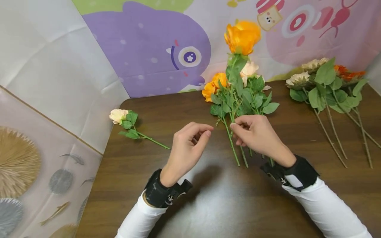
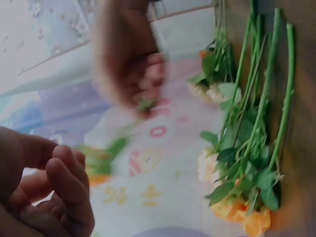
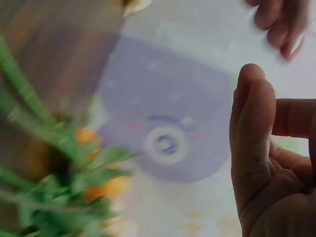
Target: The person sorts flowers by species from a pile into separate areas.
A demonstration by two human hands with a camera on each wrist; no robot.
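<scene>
My right hand (image 1: 259,134) pinches the green stem of an orange rose (image 1: 242,38), holding it upright with its bloom before the back cloth. Below and behind that rose lies a bunch with orange roses (image 1: 218,82) and a cream rose (image 1: 250,68). To the left my left hand (image 1: 189,143) hovers over the table, thumb and index finger loosely bent with a gap and nothing held. The left wrist view shows the held orange rose (image 2: 96,178) blurred. In the right wrist view my right hand (image 3: 271,158) appears, but the stem it holds is not visible there.
On the dark wooden table (image 1: 119,185) a single pale rose (image 1: 118,116) lies at the left. Beige flowers (image 1: 297,79) and orange flowers (image 1: 352,75) with long stems lie at the right. A cloth with a purple cartoon whale (image 1: 154,49) hangs behind the table.
</scene>
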